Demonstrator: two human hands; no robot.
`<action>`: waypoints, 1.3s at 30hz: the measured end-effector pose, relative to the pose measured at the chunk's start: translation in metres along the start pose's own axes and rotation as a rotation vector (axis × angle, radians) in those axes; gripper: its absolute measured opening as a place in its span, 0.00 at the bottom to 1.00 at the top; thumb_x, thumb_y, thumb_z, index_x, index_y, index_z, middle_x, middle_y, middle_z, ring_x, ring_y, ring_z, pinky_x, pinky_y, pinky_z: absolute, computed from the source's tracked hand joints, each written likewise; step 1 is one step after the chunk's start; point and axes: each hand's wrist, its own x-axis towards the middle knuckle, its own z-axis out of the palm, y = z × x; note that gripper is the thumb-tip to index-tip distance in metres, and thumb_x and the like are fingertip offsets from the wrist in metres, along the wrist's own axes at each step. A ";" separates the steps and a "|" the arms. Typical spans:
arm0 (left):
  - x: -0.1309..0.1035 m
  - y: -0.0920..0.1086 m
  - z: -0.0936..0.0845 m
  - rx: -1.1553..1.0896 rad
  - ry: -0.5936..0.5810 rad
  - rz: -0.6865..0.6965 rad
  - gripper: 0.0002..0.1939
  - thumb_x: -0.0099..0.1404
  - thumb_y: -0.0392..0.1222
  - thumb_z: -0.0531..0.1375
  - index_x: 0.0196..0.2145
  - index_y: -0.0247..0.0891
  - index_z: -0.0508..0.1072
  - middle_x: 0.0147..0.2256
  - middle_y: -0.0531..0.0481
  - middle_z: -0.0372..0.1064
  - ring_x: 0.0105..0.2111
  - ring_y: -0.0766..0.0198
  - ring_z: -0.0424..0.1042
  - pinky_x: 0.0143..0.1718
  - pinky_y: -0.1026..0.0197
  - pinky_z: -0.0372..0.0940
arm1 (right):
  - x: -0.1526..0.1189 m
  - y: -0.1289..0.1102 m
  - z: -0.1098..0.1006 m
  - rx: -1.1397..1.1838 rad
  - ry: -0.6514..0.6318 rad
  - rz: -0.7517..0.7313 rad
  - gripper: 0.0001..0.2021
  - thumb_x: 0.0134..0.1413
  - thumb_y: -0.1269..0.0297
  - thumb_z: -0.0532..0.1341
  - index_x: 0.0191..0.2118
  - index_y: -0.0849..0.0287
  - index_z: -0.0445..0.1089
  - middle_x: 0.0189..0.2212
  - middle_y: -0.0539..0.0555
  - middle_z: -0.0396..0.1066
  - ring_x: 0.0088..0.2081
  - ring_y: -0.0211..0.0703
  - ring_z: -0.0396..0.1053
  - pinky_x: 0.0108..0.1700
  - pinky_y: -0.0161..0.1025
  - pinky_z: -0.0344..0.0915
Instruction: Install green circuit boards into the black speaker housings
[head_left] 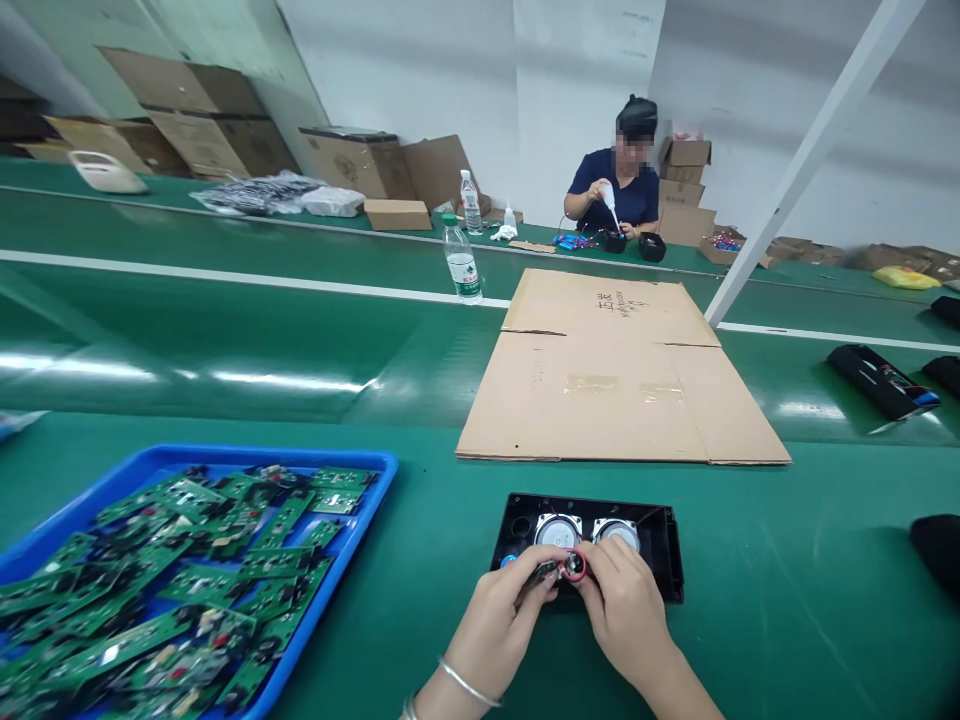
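A black speaker housing (pixel 667 560) lies on the green bench in front of me, with two round speakers (pixel 558 532) set in it. My left hand (pixel 499 615) is over its near left part, fingers closed on a small circuit board (pixel 538 578) seen nearly edge-on. Beside it my right hand (pixel 628 600) pinches a looped red wire (pixel 576 567) against the board's end. The fingertips of both hands almost meet, hiding part of the board and where the wire goes. A bit of blue (pixel 508 561) shows at the housing's left side.
A blue tray (pixel 330 590) heaped with green circuit boards stands at left. Flattened cardboard (pixel 600 400) lies beyond the housing. A water bottle (pixel 462 265) stands by the conveyor (pixel 225 340). Black cases (pixel 874 382) are at right. Across the line, a person (pixel 585 190) holds a white squeeze bottle.
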 end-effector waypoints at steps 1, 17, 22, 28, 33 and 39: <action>0.000 0.000 0.001 0.002 0.002 0.002 0.11 0.62 0.37 0.49 0.39 0.42 0.69 0.34 0.51 0.74 0.33 0.63 0.75 0.34 0.65 0.72 | 0.000 -0.001 0.001 -0.001 0.005 0.004 0.09 0.60 0.69 0.46 0.39 0.60 0.62 0.28 0.53 0.65 0.30 0.42 0.61 0.30 0.38 0.59; -0.014 0.022 0.003 -0.131 0.355 -0.267 0.10 0.54 0.45 0.56 0.33 0.39 0.69 0.23 0.53 0.74 0.25 0.59 0.76 0.25 0.64 0.73 | 0.008 -0.001 0.007 -0.276 0.070 0.174 0.14 0.54 0.75 0.48 0.44 0.60 0.64 0.31 0.58 0.69 0.37 0.51 0.60 0.37 0.48 0.58; -0.013 0.028 0.004 -0.148 0.355 -0.300 0.14 0.53 0.45 0.56 0.39 0.40 0.68 0.22 0.56 0.71 0.20 0.61 0.75 0.21 0.64 0.72 | 0.007 -0.003 0.009 -0.188 0.086 0.255 0.13 0.49 0.78 0.51 0.39 0.58 0.66 0.31 0.56 0.69 0.36 0.49 0.59 0.36 0.46 0.58; -0.013 0.027 0.010 -0.235 0.336 -0.319 0.14 0.53 0.47 0.57 0.37 0.39 0.65 0.25 0.52 0.74 0.25 0.58 0.76 0.27 0.62 0.73 | 0.001 0.001 0.006 0.092 0.201 0.224 0.09 0.56 0.73 0.51 0.32 0.57 0.68 0.27 0.53 0.68 0.32 0.44 0.61 0.33 0.42 0.61; -0.009 0.022 0.012 -0.175 0.352 -0.297 0.16 0.54 0.50 0.56 0.38 0.40 0.63 0.26 0.50 0.76 0.29 0.57 0.77 0.31 0.59 0.74 | 0.002 0.006 -0.005 0.340 0.291 0.124 0.09 0.58 0.71 0.51 0.38 0.57 0.69 0.28 0.54 0.67 0.30 0.39 0.63 0.28 0.35 0.64; -0.001 0.020 0.010 -0.032 0.295 -0.216 0.13 0.58 0.48 0.53 0.40 0.41 0.64 0.24 0.54 0.74 0.26 0.60 0.76 0.30 0.60 0.73 | 0.006 0.002 -0.010 0.309 0.201 -0.033 0.09 0.57 0.70 0.53 0.39 0.57 0.70 0.26 0.52 0.71 0.28 0.39 0.63 0.28 0.37 0.63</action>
